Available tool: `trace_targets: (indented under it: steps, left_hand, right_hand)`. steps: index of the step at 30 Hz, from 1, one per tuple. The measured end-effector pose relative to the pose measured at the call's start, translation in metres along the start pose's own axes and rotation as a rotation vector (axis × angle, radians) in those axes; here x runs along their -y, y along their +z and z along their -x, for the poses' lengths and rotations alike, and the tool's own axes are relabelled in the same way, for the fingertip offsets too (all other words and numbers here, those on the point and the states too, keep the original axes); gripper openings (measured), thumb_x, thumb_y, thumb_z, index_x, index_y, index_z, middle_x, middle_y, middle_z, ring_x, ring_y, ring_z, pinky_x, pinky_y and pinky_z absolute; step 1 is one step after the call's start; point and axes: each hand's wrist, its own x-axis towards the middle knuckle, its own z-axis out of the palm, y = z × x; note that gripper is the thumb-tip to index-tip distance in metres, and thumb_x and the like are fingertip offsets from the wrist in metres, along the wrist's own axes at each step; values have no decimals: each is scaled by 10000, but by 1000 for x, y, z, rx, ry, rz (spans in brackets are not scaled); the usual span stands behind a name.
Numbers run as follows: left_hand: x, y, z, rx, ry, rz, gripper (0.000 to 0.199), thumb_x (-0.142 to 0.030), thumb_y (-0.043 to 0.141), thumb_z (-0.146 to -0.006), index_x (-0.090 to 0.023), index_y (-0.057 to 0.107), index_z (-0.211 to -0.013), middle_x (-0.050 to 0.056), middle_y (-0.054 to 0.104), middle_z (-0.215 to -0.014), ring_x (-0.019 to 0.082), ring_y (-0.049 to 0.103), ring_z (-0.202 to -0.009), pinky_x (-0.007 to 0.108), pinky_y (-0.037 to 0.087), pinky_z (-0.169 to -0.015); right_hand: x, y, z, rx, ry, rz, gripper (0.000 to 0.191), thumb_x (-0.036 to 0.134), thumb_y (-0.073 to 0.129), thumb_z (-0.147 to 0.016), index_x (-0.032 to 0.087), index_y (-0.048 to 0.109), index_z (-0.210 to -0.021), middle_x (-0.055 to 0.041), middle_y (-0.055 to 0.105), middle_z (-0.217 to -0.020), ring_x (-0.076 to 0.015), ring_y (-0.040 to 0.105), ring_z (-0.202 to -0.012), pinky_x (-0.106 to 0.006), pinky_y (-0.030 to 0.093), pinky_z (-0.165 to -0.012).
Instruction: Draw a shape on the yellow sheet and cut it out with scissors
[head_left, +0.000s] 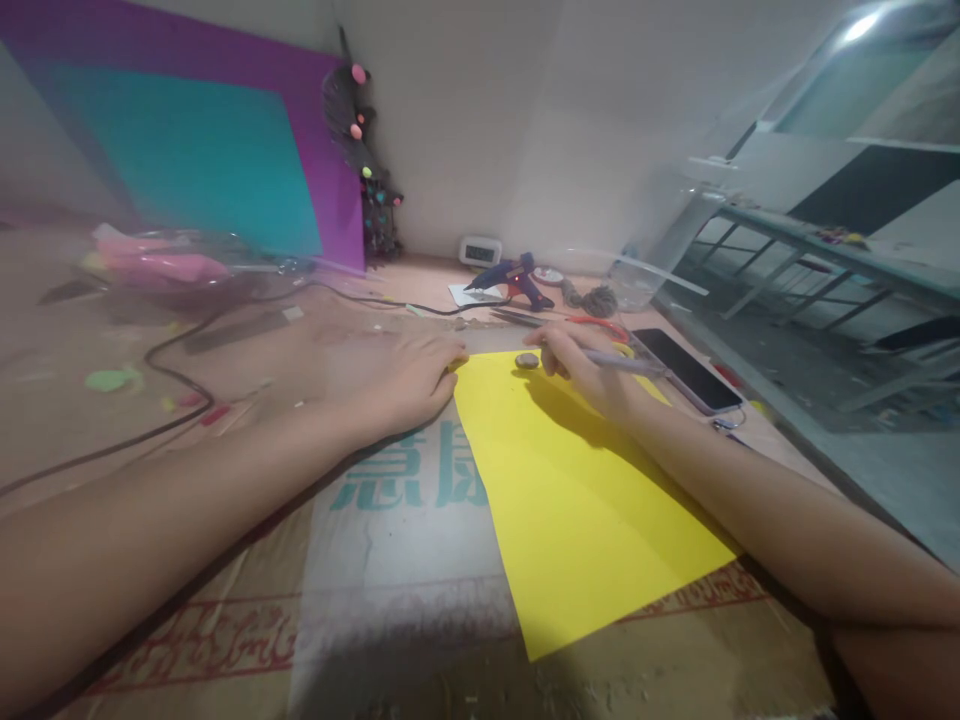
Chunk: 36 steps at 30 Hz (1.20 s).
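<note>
Main item: thin matte yellow rectangular paper sheet (585, 520), lying approx. flat on printed brown cardboard (712, 650) that covers the surface, btwn the two forearms; far edge nr both hands.

L hand (420, 375): palm down at sheet's far L corner, fingers stretched out, thumb slightly apart, not clamped on anything. R hand (589, 378): fingers curled, appear closed round slim grey pen (630, 362); tip hidden, so contact w/ paper unclear. Small round grey disc (527, 361), metallic-looking, sits on paper just beside R fingertips; can't tell if touching.

Handling (est.): sheet v. light, floppy, prob. slides easily & creases if pinched hard. Best hold = flat pressure nr a corner, or light edge pinch to lift. Disc prob. hard, rigid, smooth; low profile, so take by rim or press from above. Pen stiff, light; grip mid-shaft.

Mat'ls nearby: glossy flat black-screened phone (686, 370) R of sheet; metal-bladed scissors w/ red handles (517, 318) beyond R hand; dark-blue & orange plastic glue gun (517, 272); fuzzy grey yarn bundle (596, 299); boxy white plastic digital clock (481, 251) by wall.
</note>
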Motion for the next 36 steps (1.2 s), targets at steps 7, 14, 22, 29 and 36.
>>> trace_targets:
  steps: [7, 14, 22, 29, 36]
  left_hand:
    - [1, 1, 0, 7, -2, -4, 424, -259, 392, -930, -140, 609, -1276, 107, 608, -1377, 277, 501, -1325, 476, 353, -1158]
    - [0, -1, 1, 10, -3, 4, 411, -258, 394, -930, -149, 612, -1261, 103, 611, -1372, 280, 507, -1317, 481, 364, -1149]
    - [2, 1, 1, 1, 2, 16, 407, -264, 399, -931, -155, 608, -1263, 109, 608, -1375, 280, 502, -1323, 495, 352, -1158]
    - [1, 0, 0, 6, -7, 5, 411, -258, 400, -924, -154, 606, -1263, 105, 607, -1382, 275, 506, -1322, 481, 353, -1157]
    - [0, 0, 0, 20, -8, -7, 414, -263, 388, -934, -145, 605, -1267, 109, 597, -1394, 275, 496, -1331, 483, 355, -1154]
  right_hand:
    - [-28, 8, -9, -18, -220, 267, 251, 379, 544, -926, 197, 694, -1013, -110, 655, -1045, -264, 621, -1002, -405, 475, -899]
    - [-29, 7, -9, 195, 12, -55, 201, 296, 679, -785, 194, 630, -950, -46, 677, -887, -209, 645, -835, -354, 506, -783]
    - [-14, 0, -5, 439, -79, -144, 176, 314, 715, -780, 197, 711, -910, -36, 717, -892, -192, 675, -828, -350, 524, -789]
    - [-20, 11, -3, 264, -175, -117, 132, 251, 707, -780, 196, 745, -894, -46, 697, -883, -182, 662, -784, -335, 513, -744]
    - [-10, 0, -3, 464, -170, -159, 131, 291, 717, -799, 197, 744, -886, -38, 710, -863, -171, 653, -799, -305, 496, -734]
